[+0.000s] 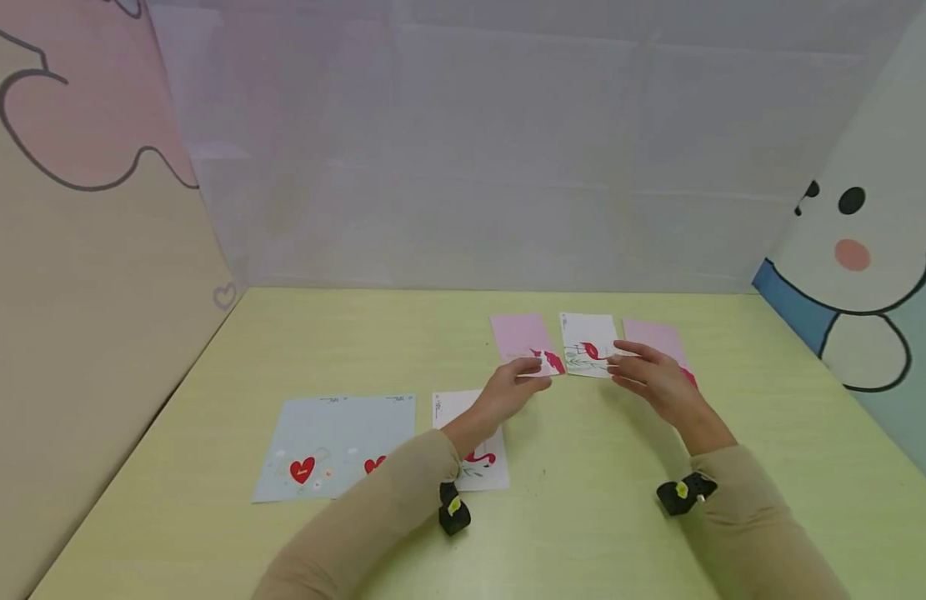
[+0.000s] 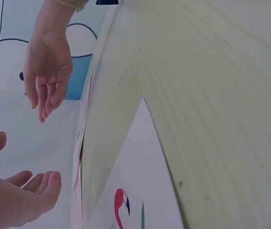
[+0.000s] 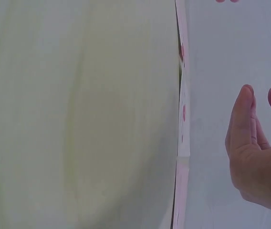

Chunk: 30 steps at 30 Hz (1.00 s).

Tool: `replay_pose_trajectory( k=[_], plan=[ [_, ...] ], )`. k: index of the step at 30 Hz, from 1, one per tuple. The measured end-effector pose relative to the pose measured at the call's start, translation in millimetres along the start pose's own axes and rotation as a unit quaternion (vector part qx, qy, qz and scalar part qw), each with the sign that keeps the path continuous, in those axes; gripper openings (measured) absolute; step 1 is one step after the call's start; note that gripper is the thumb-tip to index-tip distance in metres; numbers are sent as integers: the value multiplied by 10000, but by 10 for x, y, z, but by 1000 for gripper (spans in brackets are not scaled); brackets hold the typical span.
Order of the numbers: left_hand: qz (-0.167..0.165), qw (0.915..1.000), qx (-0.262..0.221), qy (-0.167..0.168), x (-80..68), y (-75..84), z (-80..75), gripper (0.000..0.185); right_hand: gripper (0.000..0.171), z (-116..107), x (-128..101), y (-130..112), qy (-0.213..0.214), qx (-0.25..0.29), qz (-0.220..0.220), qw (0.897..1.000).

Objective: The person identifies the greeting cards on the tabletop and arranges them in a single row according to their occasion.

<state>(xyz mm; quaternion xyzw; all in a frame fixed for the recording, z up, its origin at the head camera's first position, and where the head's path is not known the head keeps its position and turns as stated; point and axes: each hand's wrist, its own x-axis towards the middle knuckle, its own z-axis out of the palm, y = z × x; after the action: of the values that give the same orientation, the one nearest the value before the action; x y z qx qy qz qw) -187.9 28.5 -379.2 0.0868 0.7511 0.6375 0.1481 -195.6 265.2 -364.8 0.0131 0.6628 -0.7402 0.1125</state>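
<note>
Cards (image 1: 587,345) on pale green table (image 1: 613,517), cartoon walls (image 1: 868,242) around; both hands relaxed, spread.

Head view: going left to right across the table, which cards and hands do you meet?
Pale blue heart card → white flamingo card under the left forearm → left hand → pink card → white card → right hand, over another pink card.

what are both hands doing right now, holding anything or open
Left hand: open, fingers relaxed, holding nothing, over the near edge of the left pink card.
Right hand: open, fingers extended, holding nothing, by the white flamingo card.
</note>
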Motion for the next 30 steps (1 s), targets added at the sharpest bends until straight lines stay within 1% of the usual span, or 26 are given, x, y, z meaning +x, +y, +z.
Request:
replay_pose_trajectory(
  k=[4,8,10,16,21,26,27,30],
  plan=[
    [23,10000,-1,76,106,-21,105,44,55,-118,25,15,95,207,30,9997],
    [-25,9998,7,199,187,-37,197,43,63,-202,50,16,233,133,98,9996],
    [-24,9996,38,278,224,-42,248,41,64,-235,60,15,345,120,150,9992],
    [-51,9982,-2,599,349,-98,404,41,60,-284,88,15,566,90,312,9979],
    [-196,9966,-76,802,420,-129,493,41,58,-287,120,11,658,-351,482,9960],
    [-328,9955,-164,877,533,-163,538,39,57,-271,171,-9,692,-686,635,9932],
    [-190,9957,-151,891,614,-253,553,39,57,-269,181,-14,689,-764,657,9925],
    [-225,9960,-78,867,664,-265,564,38,56,-265,206,-29,738,-1079,757,9885]
  ],
)
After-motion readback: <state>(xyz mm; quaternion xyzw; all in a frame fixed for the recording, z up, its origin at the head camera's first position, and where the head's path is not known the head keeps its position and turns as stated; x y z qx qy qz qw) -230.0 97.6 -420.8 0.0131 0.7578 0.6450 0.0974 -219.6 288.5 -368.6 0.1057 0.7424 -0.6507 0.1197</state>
